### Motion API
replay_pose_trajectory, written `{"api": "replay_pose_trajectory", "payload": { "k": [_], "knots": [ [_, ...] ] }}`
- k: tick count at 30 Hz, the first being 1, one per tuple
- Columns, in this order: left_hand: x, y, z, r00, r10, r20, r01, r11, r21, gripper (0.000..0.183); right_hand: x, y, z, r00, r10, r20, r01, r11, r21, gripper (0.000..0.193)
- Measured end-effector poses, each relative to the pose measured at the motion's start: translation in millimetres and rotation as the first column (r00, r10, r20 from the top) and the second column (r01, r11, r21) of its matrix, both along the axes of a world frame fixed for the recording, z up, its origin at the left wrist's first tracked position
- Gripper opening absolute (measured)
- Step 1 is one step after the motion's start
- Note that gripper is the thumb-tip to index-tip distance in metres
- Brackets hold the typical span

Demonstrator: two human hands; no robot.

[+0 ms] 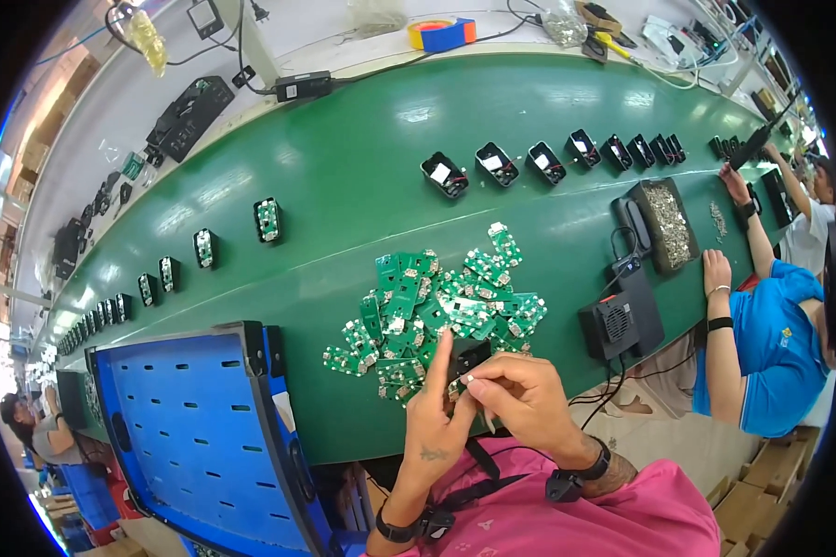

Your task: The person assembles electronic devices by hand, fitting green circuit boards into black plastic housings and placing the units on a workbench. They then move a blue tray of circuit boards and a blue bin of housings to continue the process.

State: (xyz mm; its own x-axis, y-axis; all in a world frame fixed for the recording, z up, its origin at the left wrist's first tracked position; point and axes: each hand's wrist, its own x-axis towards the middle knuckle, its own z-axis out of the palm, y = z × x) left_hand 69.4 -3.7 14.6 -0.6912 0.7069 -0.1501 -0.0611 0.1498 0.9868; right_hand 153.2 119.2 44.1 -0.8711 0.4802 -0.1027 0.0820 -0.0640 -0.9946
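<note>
Rising from the near edge over a pink shirt, both wrists wearing black bands. Left hand (pixel 434 418) standing upright, index finger stretching far toward the heap, other fingers curling against a small black plastic housing (pixel 472 358). Right hand (pixel 520 395) bending in from the right, thumb and fingertips pinching a tiny pale part (pixel 467 379) at the housing's near edge; gripping closed. Whether the left hand is truly clasping the housing: cannot tell.

Lying just beyond the fingers, a loose heap of small green circuit boards (pixel 437 311) on the green conveyor belt (pixel 344 176). Tilting at near left, a blue perforated plastic crate (pixel 190 436). Running along the far side, a row of open black housings (pixel 548 160). Sitting at right, a black tray of small metal parts (pixel 667 223), with another person's forearm (pixel 715 306) resting beside it.
</note>
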Motion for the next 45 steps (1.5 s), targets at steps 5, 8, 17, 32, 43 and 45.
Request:
{"api": "replay_pose_trajectory", "payload": {
  "k": [5, 8, 17, 32, 43, 45],
  "knots": [
    [4.3, 0.7, 9.2, 0.998, 0.062, 0.005, -0.062, 0.993, 0.095, 0.067, 2.9, -10.0, -5.8, 0.987, -0.115, -0.112, 0.143, 0.946, 0.291, 0.007],
    [5.7, -1.6, 16.1, 0.985, 0.163, -0.052, -0.157, 0.983, 0.097, 0.065, -3.1, -10.6, 0.8, 0.979, -0.090, -0.181, 0.185, 0.761, 0.622, 0.005],
    [-5.1, -14.9, 24.0, 0.948, 0.023, -0.317, -0.028, 1.000, -0.012, 0.063, -4.8, -2.9, 6.7, 0.993, 0.073, -0.094, -0.005, 0.816, 0.578, 0.003],
    [-9.5, -22.8, 24.3, 0.860, -0.145, -0.490, 0.103, 0.988, -0.112, 0.067, -2.0, -5.7, -0.4, 0.992, 0.126, 0.010, -0.103, 0.769, 0.631, 0.004],
    [-5.2, -20.4, 16.9, 0.813, -0.124, -0.568, 0.026, 0.984, -0.178, 0.065, -8.8, -12.7, 1.7, 0.996, 0.071, 0.045, -0.084, 0.817, 0.571, 0.005],
    [-3.8, -28.1, 17.3, 0.799, -0.126, -0.588, -0.044, 0.963, -0.266, 0.066, -17.5, -18.2, -1.9, 0.987, 0.161, 0.010, -0.139, 0.817, 0.559, 0.006]
  ]
}}
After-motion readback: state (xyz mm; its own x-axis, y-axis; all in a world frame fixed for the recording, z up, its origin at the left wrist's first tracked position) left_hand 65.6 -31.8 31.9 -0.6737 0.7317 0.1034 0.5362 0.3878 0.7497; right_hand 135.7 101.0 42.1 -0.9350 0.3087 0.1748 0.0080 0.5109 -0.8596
